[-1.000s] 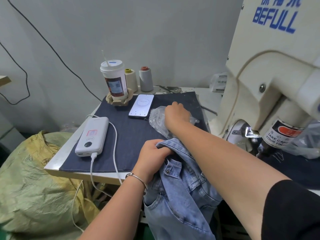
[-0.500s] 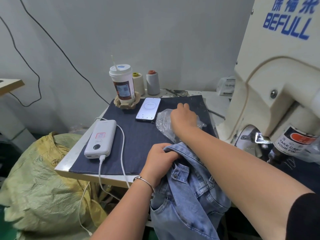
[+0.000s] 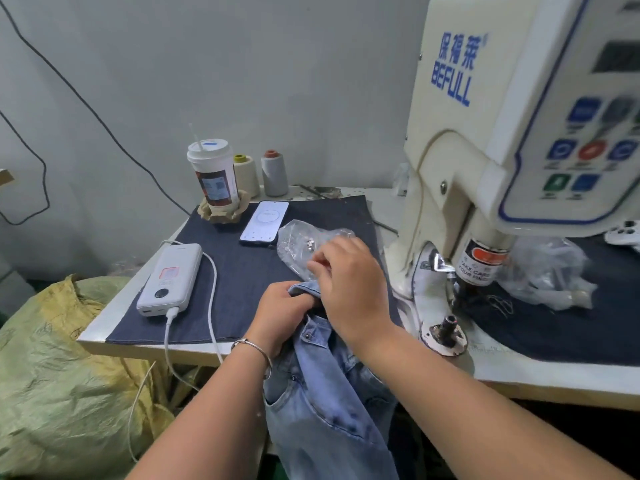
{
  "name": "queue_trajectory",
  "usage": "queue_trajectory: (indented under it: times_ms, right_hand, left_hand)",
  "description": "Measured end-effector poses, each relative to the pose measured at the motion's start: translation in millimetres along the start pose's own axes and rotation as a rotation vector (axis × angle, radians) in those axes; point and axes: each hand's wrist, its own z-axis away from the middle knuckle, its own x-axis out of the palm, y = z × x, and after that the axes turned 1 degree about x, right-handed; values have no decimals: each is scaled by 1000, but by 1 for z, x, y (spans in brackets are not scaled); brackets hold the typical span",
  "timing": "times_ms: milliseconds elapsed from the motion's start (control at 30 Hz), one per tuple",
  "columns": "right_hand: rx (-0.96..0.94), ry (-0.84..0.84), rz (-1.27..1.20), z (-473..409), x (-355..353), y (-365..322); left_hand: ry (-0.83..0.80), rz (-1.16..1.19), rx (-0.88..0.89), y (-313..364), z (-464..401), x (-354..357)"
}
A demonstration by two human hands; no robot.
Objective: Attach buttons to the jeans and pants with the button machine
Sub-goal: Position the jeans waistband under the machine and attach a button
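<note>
Light blue jeans (image 3: pixel 329 410) hang over the table's front edge. My left hand (image 3: pixel 280 313) grips their waistband. My right hand (image 3: pixel 349 282) hovers just above the waistband, and its blurred fingertips pinch what looks like a small button. Behind it lies a clear plastic bag (image 3: pixel 299 242) with small metal buttons inside. The cream button machine (image 3: pixel 485 150) stands to the right. Its lower post (image 3: pixel 448 325) is bare, a short way right of my right wrist.
On the dark cloth (image 3: pixel 235 271) covering the table lie a white power bank (image 3: pixel 169 278) with its cable and a lit phone (image 3: pixel 265 221). A drink cup (image 3: pixel 213 174) and two thread cones (image 3: pixel 273 173) stand behind. A yellow-green sack (image 3: pixel 52 375) sits at the left, and another plastic bag (image 3: pixel 547 271) lies right of the machine.
My right hand has drawn back from the plastic bag to the waistband, fingers now pinched. My left hand keeps its grip. The view has turned right, toward the machine.
</note>
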Motion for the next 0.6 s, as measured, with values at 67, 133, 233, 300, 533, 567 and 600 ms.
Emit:
queue_trajectory:
  times_ms: [67, 133, 233, 300, 533, 567, 600]
  right_hand:
    - [-11, 12, -76, 36, -25, 3]
    - [-11, 33, -94, 68, -49, 11]
    - [35, 90, -78, 108, -85, 34]
    - [113, 126, -43, 122, -104, 58]
    - [283, 172, -76, 103, -127, 110]
    - [257, 162, -82, 98, -126, 112]
    - [226, 150, -87, 93, -124, 112]
  left_hand:
    - [27, -45, 17, 1, 0, 2]
    - [56, -97, 12, 1, 0, 3]
    - [75, -162, -5, -1, 0, 8]
    - [96, -205, -11, -2, 0, 11]
    - [186, -318, -28, -2, 0, 17]
    - [187, -328, -30, -2, 0, 18]
    - [189, -336, -33, -1, -1, 18]
